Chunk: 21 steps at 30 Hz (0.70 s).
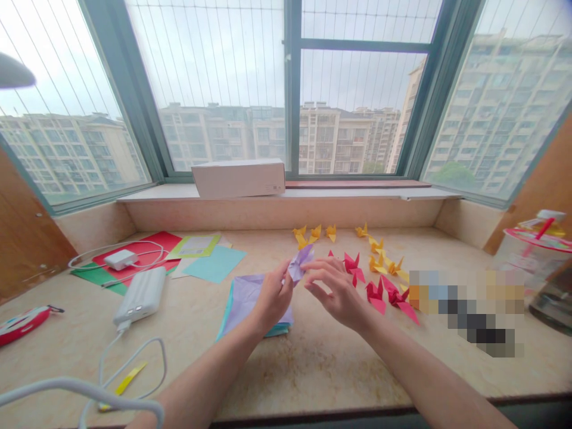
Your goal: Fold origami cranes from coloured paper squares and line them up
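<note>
Above the tabletop [330, 381], left grip [274, 293] pinches folded purple paper [297, 270], right grip [334, 287] half-open alongside; yellow and red paper cranes [352, 263] look finished, square purple sheets [245, 298] unfolded.

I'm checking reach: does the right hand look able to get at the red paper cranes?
Probably yes: the red paper cranes lie just beside the right hand, and nothing visible blocks the way.

2 hands [333, 283] and 1 purple fold [297, 269] are central; around them, at least 8 yellow cranes [378, 262] span 12 to 3 o'clock, at least 3 red cranes [375, 292] and 1 cup [518, 253] at 3, 1 power bank [143, 292] and 1 plug [120, 260] at 9, 1 box [239, 180] at 11.
</note>
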Each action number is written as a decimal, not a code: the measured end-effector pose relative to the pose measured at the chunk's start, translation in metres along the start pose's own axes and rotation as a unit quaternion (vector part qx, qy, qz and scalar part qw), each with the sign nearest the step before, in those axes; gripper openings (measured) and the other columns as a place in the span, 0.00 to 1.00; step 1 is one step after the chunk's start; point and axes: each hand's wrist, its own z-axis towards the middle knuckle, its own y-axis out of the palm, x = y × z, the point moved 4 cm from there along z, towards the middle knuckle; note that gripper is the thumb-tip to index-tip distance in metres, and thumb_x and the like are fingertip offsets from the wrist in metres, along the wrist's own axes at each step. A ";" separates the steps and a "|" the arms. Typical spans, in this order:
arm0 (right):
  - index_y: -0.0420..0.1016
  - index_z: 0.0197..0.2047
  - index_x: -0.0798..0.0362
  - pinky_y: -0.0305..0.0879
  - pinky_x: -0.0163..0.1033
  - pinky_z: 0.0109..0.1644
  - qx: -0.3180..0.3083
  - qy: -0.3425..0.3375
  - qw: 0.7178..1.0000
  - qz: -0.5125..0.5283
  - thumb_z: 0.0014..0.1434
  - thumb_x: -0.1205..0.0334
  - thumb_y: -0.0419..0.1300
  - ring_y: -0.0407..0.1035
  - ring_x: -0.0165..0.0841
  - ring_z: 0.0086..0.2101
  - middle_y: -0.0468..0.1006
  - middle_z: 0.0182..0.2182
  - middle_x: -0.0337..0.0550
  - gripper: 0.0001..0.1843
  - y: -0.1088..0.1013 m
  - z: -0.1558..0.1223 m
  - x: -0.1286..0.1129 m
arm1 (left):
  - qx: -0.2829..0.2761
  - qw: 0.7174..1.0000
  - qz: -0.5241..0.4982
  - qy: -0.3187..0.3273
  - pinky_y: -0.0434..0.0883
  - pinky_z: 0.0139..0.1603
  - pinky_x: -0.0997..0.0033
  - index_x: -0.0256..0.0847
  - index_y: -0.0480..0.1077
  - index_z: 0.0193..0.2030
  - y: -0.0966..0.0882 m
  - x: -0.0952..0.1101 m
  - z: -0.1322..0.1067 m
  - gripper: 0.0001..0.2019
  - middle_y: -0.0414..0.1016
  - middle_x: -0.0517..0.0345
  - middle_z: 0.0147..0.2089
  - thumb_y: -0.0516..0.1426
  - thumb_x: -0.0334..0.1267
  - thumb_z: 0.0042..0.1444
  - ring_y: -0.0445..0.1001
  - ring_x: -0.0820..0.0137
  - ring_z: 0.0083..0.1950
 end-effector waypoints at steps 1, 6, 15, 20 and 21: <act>0.72 0.41 0.46 0.61 0.49 0.55 -0.004 -0.001 1.000 -0.003 0.64 0.63 0.59 0.70 0.38 0.49 0.79 0.48 0.42 0.02 0.000 0.000 0.000 | 0.004 1.000 0.003 0.001 0.69 0.44 0.69 0.39 0.74 0.50 0.000 -0.001 0.000 0.16 0.81 0.54 0.43 0.48 0.41 0.65 0.77 0.64 0.42; 0.72 0.48 0.47 0.61 0.47 0.53 0.008 0.022 1.000 -0.015 0.63 0.63 0.61 0.70 0.39 0.47 0.80 0.44 0.43 0.09 0.002 -0.001 0.002 | -0.006 1.000 0.010 0.012 0.70 0.46 0.68 0.39 0.75 0.49 0.001 -0.001 0.000 0.15 0.81 0.54 0.43 0.50 0.37 0.63 0.77 0.63 0.43; 0.74 0.46 0.47 0.62 0.45 0.50 -0.021 -0.006 1.000 0.013 0.65 0.69 0.56 0.72 0.36 0.42 0.80 0.41 0.41 0.10 0.007 -0.002 0.001 | -0.010 0.993 0.096 0.061 0.70 0.48 0.68 0.41 0.76 0.44 0.000 0.004 -0.003 0.11 0.81 0.53 0.44 0.52 0.34 0.62 0.78 0.64 0.45; 0.75 0.48 0.45 0.63 0.46 0.50 0.034 0.025 0.999 -0.001 0.64 0.67 0.58 0.71 0.38 0.45 0.79 0.43 0.42 0.11 0.002 -0.002 0.001 | 0.010 0.995 0.092 0.036 0.70 0.45 0.69 0.40 0.76 0.38 -0.003 0.009 -0.003 0.08 0.81 0.56 0.39 0.54 0.34 0.61 0.78 0.65 0.40; 0.75 0.48 0.45 0.64 0.46 0.50 0.036 0.030 0.999 -0.002 0.64 0.67 0.59 0.70 0.38 0.45 0.79 0.43 0.43 0.11 0.002 -0.002 0.001 | 0.006 0.996 0.086 0.036 0.70 0.45 0.69 0.40 0.76 0.38 -0.002 0.010 -0.003 0.08 0.81 0.56 0.38 0.55 0.34 0.60 0.78 0.65 0.40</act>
